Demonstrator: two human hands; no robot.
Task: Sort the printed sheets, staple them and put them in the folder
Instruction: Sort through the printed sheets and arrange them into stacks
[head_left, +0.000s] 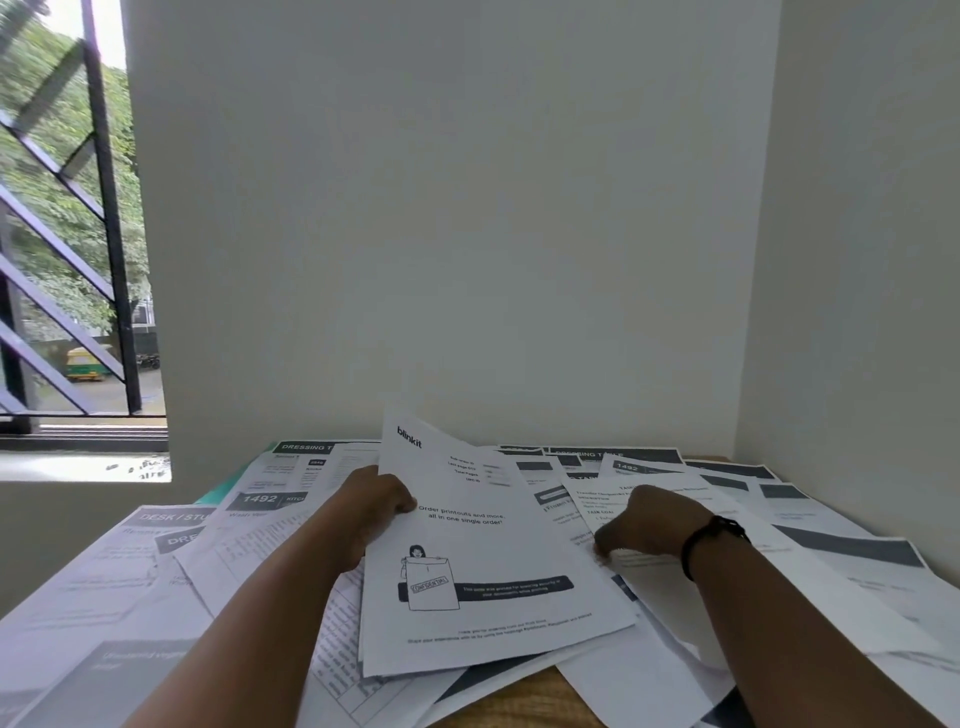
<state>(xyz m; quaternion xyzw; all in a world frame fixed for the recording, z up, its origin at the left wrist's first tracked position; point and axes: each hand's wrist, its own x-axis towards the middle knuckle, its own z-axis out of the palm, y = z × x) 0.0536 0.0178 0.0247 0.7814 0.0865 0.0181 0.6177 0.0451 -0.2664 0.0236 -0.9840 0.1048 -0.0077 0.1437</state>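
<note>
Papers (156, 561) lie all over the wooden table (524, 701), many on top of each other. Near the left edge, a green folder (228, 486) peeks out from under them. The left hand (376, 512) pinches the left side of a "blinkit" sheet (483, 561) and lifts it a little. Further right, the right hand (644, 525), with a black wristband (711, 540), has its fingers curled down onto another sheet (649, 499); I cannot tell if it grips that one.

Printed sheets (831, 525) lie scattered and overlapping across the lower half of the frame, many with dark header bars. At centre, a "blinkit" cover sheet (483, 561) is lifted and tilted, its top edge raised. A teal folder (228, 483) edge peeks out at left.
</note>
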